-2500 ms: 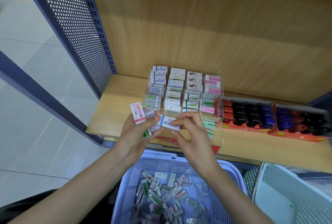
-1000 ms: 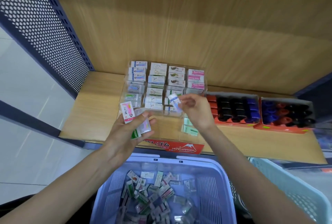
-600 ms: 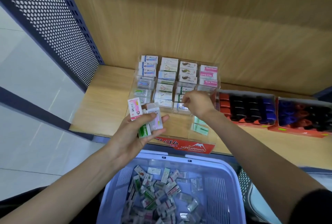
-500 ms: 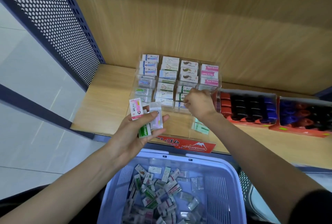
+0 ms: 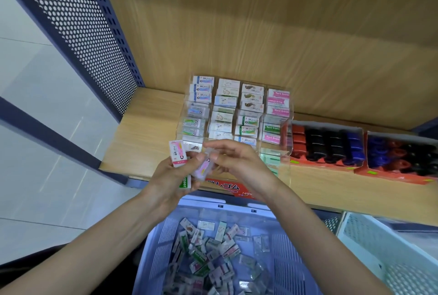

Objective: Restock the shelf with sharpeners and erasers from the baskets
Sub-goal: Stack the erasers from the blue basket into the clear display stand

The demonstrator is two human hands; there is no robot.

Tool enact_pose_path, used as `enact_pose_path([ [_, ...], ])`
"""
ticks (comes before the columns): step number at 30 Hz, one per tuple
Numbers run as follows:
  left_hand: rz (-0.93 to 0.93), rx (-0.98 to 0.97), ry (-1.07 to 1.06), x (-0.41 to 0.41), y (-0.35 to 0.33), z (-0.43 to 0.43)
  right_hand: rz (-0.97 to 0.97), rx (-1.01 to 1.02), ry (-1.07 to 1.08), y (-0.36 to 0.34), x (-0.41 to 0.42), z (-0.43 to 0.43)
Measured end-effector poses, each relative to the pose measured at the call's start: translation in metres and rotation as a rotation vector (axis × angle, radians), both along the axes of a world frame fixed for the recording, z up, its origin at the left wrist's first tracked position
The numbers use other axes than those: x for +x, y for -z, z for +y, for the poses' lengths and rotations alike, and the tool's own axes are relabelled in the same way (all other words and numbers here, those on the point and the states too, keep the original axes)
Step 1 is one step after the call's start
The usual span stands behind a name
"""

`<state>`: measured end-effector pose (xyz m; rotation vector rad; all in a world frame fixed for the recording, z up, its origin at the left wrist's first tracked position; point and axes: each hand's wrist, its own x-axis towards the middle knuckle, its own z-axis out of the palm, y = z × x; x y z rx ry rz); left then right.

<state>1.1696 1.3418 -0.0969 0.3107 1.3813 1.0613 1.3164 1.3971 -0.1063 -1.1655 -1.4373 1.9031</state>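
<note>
My left hand [image 5: 169,177] holds a small bunch of wrapped erasers: a pink-and-white one [image 5: 177,153] sticks up at the top and a green-labelled one [image 5: 185,181] shows below. My right hand [image 5: 239,161] pinches a pink wrapped eraser [image 5: 204,168] from that bunch, right against the left hand. Behind the hands a clear tiered display rack [image 5: 285,117] on the wooden shelf [image 5: 142,143] holds rows of erasers. Below, a lilac basket [image 5: 163,230] is full of loose wrapped erasers [image 5: 213,254].
Two orange trays of sharpeners, red, black and blue, stand on the shelf to the right: the first tray [image 5: 327,164] and the second tray [image 5: 398,177]. A white basket [image 5: 369,247] sits at the lower right. A perforated blue side panel [image 5: 78,22] bounds the shelf on the left.
My right hand has left the display rack, where it set down an eraser, and come back to the left hand, closing on a pink eraser there. The left hand has stayed in place.
</note>
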Motion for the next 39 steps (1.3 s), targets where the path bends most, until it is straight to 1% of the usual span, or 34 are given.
enact_pose_path([
  [2,0.040,0.007,-0.031,-0.005,0.000,0.000,0.027,-0.012,-0.012,-0.003,-0.001,0.002],
  [4,0.045,-0.003,-0.098,-0.011,-0.001,0.002,0.016,0.019,0.012,-0.004,-0.005,0.006],
  [7,0.014,-0.007,-0.203,-0.022,-0.004,0.005,-0.135,0.113,0.205,0.004,-0.018,0.022],
  [9,0.011,0.002,-0.208,-0.029,-0.006,0.003,-0.220,0.169,0.300,0.015,-0.032,0.036],
  [12,0.018,0.051,-0.132,-0.035,-0.008,-0.002,-0.378,0.348,0.306,0.041,-0.056,0.058],
  [18,-0.023,0.111,-0.143,-0.044,-0.010,-0.004,-0.868,0.841,0.182,0.082,-0.073,0.085],
  [21,-0.050,0.107,-0.159,-0.047,-0.010,-0.006,-1.016,1.015,0.102,0.090,-0.073,0.087],
  [23,-0.061,0.102,-0.165,-0.048,-0.009,-0.007,-1.093,1.122,0.115,0.094,-0.073,0.086],
  [24,-0.061,0.097,-0.160,-0.049,-0.009,-0.007,-1.103,1.142,0.138,0.094,-0.073,0.085],
  [26,-0.083,0.095,-0.157,-0.050,-0.009,-0.007,-1.074,1.137,0.203,0.092,-0.074,0.083],
  [29,-0.115,0.100,-0.169,-0.048,-0.011,-0.006,-0.899,1.048,0.296,0.077,-0.071,0.071],
  [31,-0.122,0.098,-0.164,-0.044,-0.012,-0.006,-0.685,0.888,0.297,0.057,-0.066,0.050],
  [33,-0.134,0.088,-0.153,-0.038,-0.013,-0.006,-0.487,0.700,0.230,0.034,-0.061,0.021],
  [36,-0.118,0.061,-0.108,-0.029,-0.010,-0.005,-0.297,0.500,0.120,0.005,-0.056,-0.018],
  [39,-0.150,0.069,0.011,-0.020,-0.003,-0.004,-0.161,0.309,0.164,-0.008,-0.054,-0.039],
])
